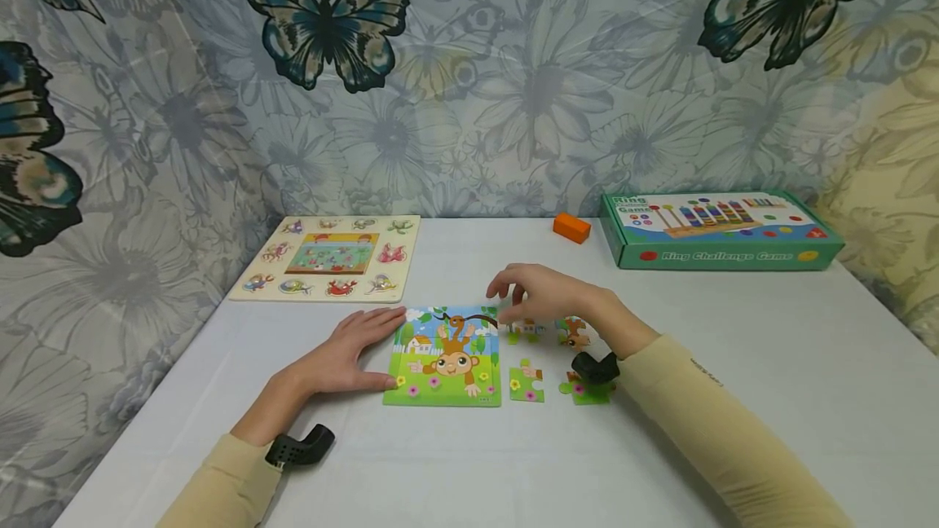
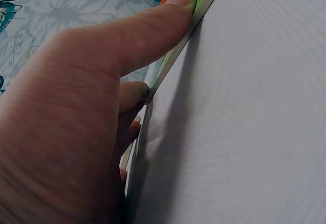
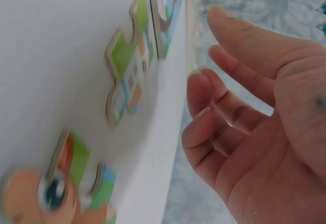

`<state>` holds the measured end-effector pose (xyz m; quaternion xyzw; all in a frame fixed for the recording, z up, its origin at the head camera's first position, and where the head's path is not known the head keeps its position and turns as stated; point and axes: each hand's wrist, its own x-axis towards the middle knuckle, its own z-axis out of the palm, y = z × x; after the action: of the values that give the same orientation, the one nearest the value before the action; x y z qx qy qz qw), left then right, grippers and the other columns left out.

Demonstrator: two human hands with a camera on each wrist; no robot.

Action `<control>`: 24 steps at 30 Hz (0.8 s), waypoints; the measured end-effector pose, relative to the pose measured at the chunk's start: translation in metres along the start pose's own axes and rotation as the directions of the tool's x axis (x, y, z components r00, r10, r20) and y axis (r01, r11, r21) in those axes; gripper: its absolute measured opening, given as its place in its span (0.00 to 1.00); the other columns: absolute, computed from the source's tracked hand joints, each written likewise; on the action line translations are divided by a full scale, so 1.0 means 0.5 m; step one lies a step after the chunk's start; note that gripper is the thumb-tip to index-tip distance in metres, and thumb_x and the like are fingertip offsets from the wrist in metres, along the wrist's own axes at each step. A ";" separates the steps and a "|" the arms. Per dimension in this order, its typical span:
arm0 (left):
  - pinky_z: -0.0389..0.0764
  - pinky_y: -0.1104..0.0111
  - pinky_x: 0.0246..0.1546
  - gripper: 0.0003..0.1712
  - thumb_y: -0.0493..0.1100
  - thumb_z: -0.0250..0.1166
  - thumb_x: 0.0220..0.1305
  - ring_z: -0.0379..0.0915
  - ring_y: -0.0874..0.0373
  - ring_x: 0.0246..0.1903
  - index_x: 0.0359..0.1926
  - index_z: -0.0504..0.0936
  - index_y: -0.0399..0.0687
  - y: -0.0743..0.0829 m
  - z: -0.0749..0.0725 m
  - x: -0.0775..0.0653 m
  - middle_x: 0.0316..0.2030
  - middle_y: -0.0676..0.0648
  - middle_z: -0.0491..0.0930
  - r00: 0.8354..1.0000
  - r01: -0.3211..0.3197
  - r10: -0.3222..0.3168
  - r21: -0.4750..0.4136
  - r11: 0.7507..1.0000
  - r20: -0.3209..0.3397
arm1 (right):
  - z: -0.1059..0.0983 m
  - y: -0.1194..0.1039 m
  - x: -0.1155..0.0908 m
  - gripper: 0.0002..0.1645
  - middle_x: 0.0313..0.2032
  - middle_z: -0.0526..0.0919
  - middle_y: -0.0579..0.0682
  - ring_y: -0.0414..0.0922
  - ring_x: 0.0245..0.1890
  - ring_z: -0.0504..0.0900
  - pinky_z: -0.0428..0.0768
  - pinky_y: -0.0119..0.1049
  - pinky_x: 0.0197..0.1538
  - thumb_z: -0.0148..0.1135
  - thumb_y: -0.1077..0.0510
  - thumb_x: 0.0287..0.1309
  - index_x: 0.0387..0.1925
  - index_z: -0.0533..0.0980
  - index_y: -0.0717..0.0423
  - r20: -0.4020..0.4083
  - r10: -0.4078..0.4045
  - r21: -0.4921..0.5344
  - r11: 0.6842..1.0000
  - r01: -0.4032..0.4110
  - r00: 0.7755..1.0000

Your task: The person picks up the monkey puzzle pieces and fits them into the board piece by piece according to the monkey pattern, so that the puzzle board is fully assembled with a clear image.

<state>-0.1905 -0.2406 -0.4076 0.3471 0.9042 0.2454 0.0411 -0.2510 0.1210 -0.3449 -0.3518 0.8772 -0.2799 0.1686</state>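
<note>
green puzzle board (image 1: pixel 443 357), short of the bench's (image 1: pixel 440 471) back edge, is braced by the spread left hand (image 1: pixel 352 358); the empty right hand (image 1: pixel 546 290), seemingly choosing pieces (image 1: pixel 525 389), should next pinch one.

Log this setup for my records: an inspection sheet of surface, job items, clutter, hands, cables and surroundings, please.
Surface: white tabletop.
Job items: monkey puzzle board; four loose pieces right of it.
Clutter: picture board, orange block and green game box, all farther back.
Left hand: touches the monkey puzzle board's left edge.
Right hand: hovers by the loose pieces, fingers bent, holding nothing.
Cables: nothing seen.
Surroundings: butterfly-print backdrop.
</note>
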 end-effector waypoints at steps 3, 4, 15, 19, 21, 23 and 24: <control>0.42 0.40 0.70 0.55 0.62 0.72 0.54 0.48 0.40 0.75 0.77 0.62 0.43 0.001 -0.001 0.001 0.76 0.44 0.59 1.000 -0.004 0.004 -0.002 1.000 -0.001 | -0.006 0.010 -0.013 0.21 0.52 0.79 0.49 0.44 0.46 0.79 0.79 0.39 0.48 0.70 0.57 0.64 0.57 0.79 0.56 -0.011 0.013 0.004 1.000 -0.013 1.000; 0.42 0.40 0.71 0.55 0.62 0.72 0.54 0.48 0.40 0.75 0.77 0.62 0.42 0.001 -0.001 0.001 0.76 0.44 0.59 1.000 -0.004 0.004 -0.006 1.000 -0.001 | -0.007 0.014 -0.017 0.21 0.53 0.79 0.49 0.44 0.46 0.79 0.79 0.39 0.48 0.70 0.56 0.64 0.57 0.79 0.56 -0.014 0.016 0.009 1.000 -0.016 1.000; 0.43 0.39 0.70 0.55 0.63 0.71 0.55 0.49 0.41 0.74 0.77 0.62 0.42 -0.003 -0.001 -0.001 0.75 0.44 0.59 1.000 -0.007 0.007 0.004 1.000 -0.004 | 0.002 0.025 -0.039 0.24 0.52 0.80 0.50 0.45 0.45 0.79 0.78 0.39 0.47 0.71 0.55 0.63 0.59 0.78 0.58 -0.012 0.056 0.019 0.998 -0.056 0.998; 0.43 0.40 0.70 0.55 0.63 0.71 0.55 0.49 0.41 0.74 0.77 0.62 0.42 -0.006 -0.001 -0.002 0.75 0.44 0.59 1.000 -0.007 0.007 0.006 1.000 -0.007 | 0.007 0.026 -0.041 0.23 0.49 0.80 0.50 0.46 0.43 0.77 0.78 0.39 0.47 0.71 0.56 0.62 0.57 0.78 0.58 -0.005 0.078 0.015 0.997 -0.078 0.997; 0.43 0.40 0.70 0.55 0.63 0.71 0.55 0.49 0.41 0.74 0.77 0.62 0.42 -0.006 0.000 -0.001 0.76 0.44 0.59 1.000 -0.009 0.009 0.009 1.000 -0.005 | 0.009 0.028 -0.043 0.23 0.48 0.79 0.49 0.46 0.42 0.76 0.78 0.39 0.46 0.72 0.56 0.62 0.56 0.79 0.59 0.000 0.083 0.011 0.996 -0.083 0.997; 0.43 0.40 0.70 0.55 0.63 0.71 0.55 0.49 0.41 0.74 0.77 0.62 0.42 -0.006 0.000 0.001 0.76 0.44 0.58 1.000 -0.012 0.012 0.009 1.000 -0.002 | 0.011 0.030 -0.046 0.22 0.47 0.79 0.49 0.46 0.42 0.76 0.77 0.39 0.47 0.72 0.55 0.61 0.55 0.79 0.58 0.001 0.093 0.005 0.996 -0.093 0.996; 0.43 0.40 0.70 0.55 0.63 0.71 0.55 0.49 0.41 0.74 0.77 0.61 0.43 -0.005 0.000 0.001 0.76 0.45 0.58 1.000 -0.012 0.012 0.008 1.000 -0.002 | 0.012 0.032 -0.047 0.22 0.47 0.79 0.48 0.46 0.42 0.76 0.77 0.39 0.48 0.73 0.55 0.61 0.54 0.79 0.58 0.001 0.094 0.001 0.996 -0.094 0.996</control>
<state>-0.1926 -0.2419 -0.4087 0.3524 0.9031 0.2425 0.0375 -0.2400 0.1451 -0.3568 -0.3101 0.8925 -0.2720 0.1825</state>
